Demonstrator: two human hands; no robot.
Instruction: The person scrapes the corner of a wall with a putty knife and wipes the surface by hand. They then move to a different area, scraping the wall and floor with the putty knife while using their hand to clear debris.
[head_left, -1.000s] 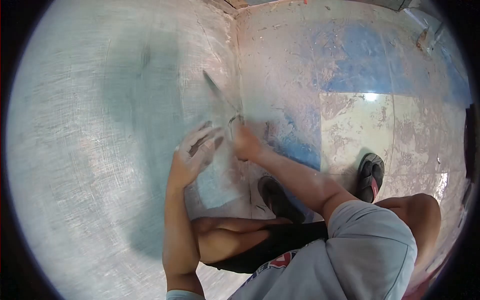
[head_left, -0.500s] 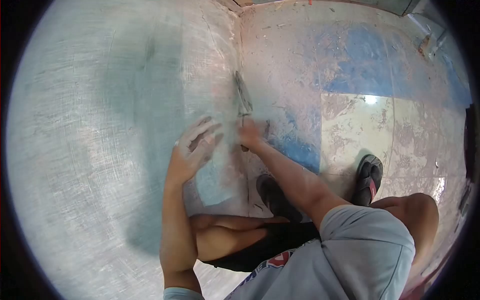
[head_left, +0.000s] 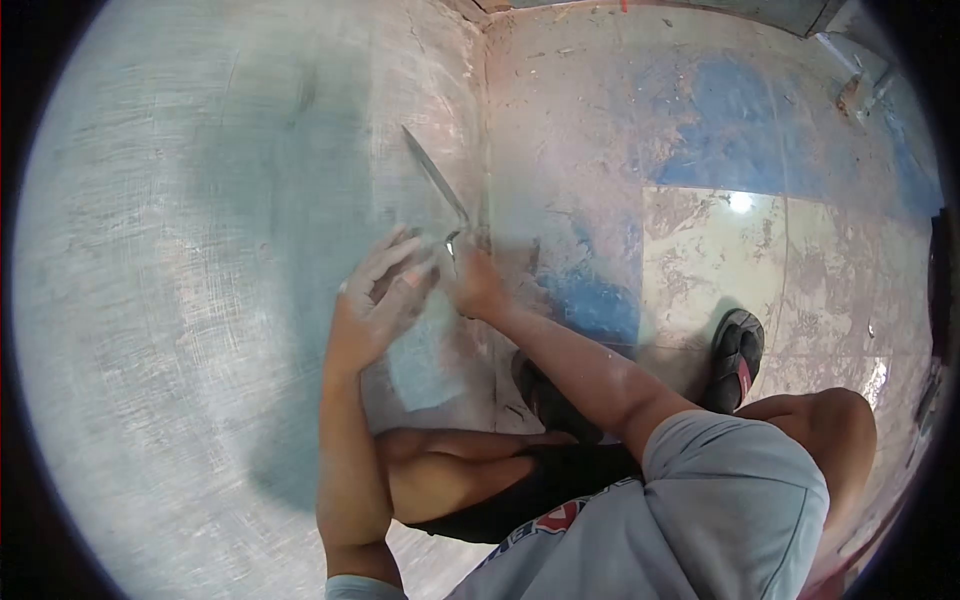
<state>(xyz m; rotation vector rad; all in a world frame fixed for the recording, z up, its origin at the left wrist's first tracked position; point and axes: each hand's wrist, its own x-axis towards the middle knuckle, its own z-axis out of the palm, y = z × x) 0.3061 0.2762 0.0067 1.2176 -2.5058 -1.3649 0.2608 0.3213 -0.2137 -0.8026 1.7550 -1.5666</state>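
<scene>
A flat metal blade tool (head_left: 437, 178), like a trowel, slants up and left in front of the whitish plastered wall (head_left: 250, 250). Its handle is inside my right hand (head_left: 478, 280), whose fingers are wrapped round it and slightly blurred. My left hand (head_left: 382, 285) hovers just left of it, dusted white, with fingers spread and curved and nothing seen in them. Whether its fingertips touch the wall I cannot tell. Below the hands a paler patch (head_left: 425, 370) shows on the wall.
The dusty tiled floor (head_left: 560, 100) meets the wall along a corner line. It has blue tiles (head_left: 730, 120) and a cream tile (head_left: 710, 250). My sandalled feet (head_left: 740, 355) stand on it. A metal object (head_left: 880, 85) lies at the upper right.
My right hand has moved a little left, nearer my left hand. The blade has swung from near the floor corner to the left, across the wall. My left hand has shifted slightly left.
</scene>
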